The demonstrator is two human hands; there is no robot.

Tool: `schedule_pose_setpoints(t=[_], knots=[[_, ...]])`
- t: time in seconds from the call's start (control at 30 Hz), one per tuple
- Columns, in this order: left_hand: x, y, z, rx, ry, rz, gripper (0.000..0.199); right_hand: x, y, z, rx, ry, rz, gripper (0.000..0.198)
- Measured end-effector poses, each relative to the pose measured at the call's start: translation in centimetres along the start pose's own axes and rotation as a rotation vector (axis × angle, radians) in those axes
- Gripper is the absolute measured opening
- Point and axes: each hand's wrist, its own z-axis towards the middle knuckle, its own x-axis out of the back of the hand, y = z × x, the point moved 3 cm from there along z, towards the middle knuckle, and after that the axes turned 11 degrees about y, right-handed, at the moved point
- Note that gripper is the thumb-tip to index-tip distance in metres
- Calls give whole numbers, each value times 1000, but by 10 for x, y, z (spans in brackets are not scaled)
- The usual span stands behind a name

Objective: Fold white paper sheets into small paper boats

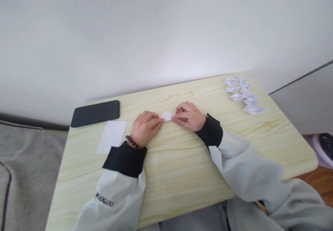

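Observation:
A small folded piece of white paper point(167, 115) lies between my two hands at the middle of the table, its top coming to a blunt point. My left hand point(145, 127), with a dark beaded bracelet at the wrist, pinches its left corner between thumb and fingers. On the other side my right hand point(189, 115) pinches the right corner, the remaining fingers curled. Behind my left wrist, a flat sheet of white paper point(112, 136) rests on the table, partly under the sleeve's edge.
A black smartphone point(95, 113) lies at the table's left back corner. Several folded white paper pieces point(236, 97) are grouped at the right back. The wooden table point(179, 175) meets a white wall behind. A pink basket point(316, 149) stands on the floor beyond the right edge.

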Motion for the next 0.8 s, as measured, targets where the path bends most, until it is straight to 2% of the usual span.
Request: schedule_pose_setpoints(t=[0.17, 0.37, 0.67, 0.8], knots=[[-1, 0, 1, 42, -46, -10, 19, -1, 2, 0, -58, -31, 59, 23], [-5, 1, 1, 78, -83, -13, 24, -2, 2, 1, -119, -94, 74, 22], [-6, 1, 1, 94, 42, -4, 19, -6, 0, 0, -87, -116, -11, 25], [-7, 0, 1, 105, 55, -2, 18, -6, -2, 0, -100, -131, -50, 25]])
